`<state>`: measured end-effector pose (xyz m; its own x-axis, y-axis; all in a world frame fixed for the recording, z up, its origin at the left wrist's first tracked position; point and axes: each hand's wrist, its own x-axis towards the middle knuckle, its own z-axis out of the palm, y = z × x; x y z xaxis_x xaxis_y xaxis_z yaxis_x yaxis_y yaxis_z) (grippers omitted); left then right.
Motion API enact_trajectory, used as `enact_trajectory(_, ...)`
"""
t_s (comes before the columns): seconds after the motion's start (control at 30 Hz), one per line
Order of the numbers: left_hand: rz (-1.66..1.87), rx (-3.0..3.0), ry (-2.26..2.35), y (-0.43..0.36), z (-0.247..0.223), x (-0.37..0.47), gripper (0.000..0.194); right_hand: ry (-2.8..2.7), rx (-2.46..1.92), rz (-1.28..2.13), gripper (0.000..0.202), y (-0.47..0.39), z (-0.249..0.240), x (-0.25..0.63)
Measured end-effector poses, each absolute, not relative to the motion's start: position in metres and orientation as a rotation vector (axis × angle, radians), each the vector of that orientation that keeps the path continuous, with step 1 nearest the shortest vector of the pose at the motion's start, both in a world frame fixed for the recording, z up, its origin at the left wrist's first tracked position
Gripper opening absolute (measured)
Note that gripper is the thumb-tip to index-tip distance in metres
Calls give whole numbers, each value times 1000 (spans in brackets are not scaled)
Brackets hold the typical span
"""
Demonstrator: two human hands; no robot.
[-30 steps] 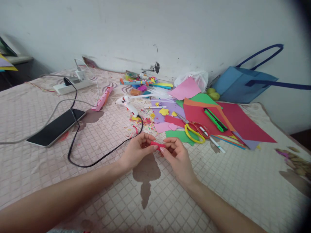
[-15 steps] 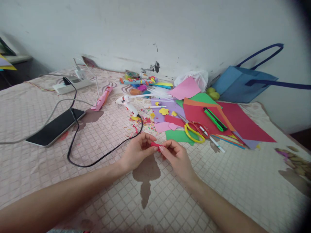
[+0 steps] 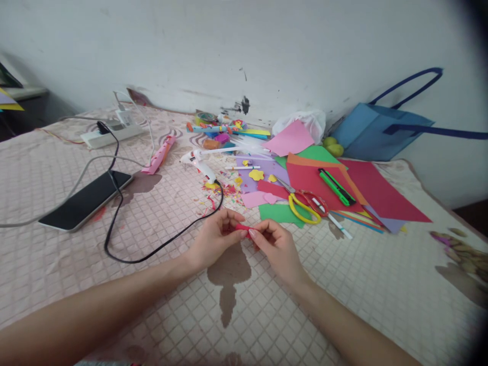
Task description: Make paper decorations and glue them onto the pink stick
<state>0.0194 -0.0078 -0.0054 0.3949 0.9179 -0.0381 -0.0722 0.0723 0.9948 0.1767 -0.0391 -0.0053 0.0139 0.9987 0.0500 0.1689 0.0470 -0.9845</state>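
Between my two hands is a small red piece point(image 3: 243, 227), perhaps paper or foam, mostly covered by the fingers. My left hand point(image 3: 218, 239) pinches its left end with thumb and forefinger. The right end is pinched by my right hand point(image 3: 277, 249), whose thumb lies over it. Just beyond the hands rests a green paper piece point(image 3: 280, 214). To its right lie scissors point(image 3: 305, 207) with yellow and red handles. A white glue gun point(image 3: 200, 166) lies on its side past my left hand, its black cord curving around toward me.
At the left are a black tablet-like device point(image 3: 87, 201) and a white power strip point(image 3: 110, 135). Coloured sheets point(image 3: 381, 193) and a green utility knife point(image 3: 337, 187) lie right. A blue bag point(image 3: 381, 131) stands by the wall. Paper scraps point(image 3: 224, 189) litter the patterned tablecloth point(image 3: 267, 310).
Almost nothing differs. Both hands keep their pinch on the red piece in the same place, and the whole view has shifted very slightly.
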Motion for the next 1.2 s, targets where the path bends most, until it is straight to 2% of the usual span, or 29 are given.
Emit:
enact_trajectory(0.27,877,1180,878,-8,-5,21,28,-1316,-1276,1145,18,-40,-3,177)
enact_trajectory(0.53,836,1149,909,-8,3,19,29,-1181,-1179,1289,34,-37,-12,181)
enact_trajectory(0.73,833,1175,904,-9,1,19,30,-1313,-1193,1292,21,-35,-6,183)
enact_trajectory(1.2,770,1389,880,-12,-1,19,29,-1677,-1229,1240,11,-32,2,194)
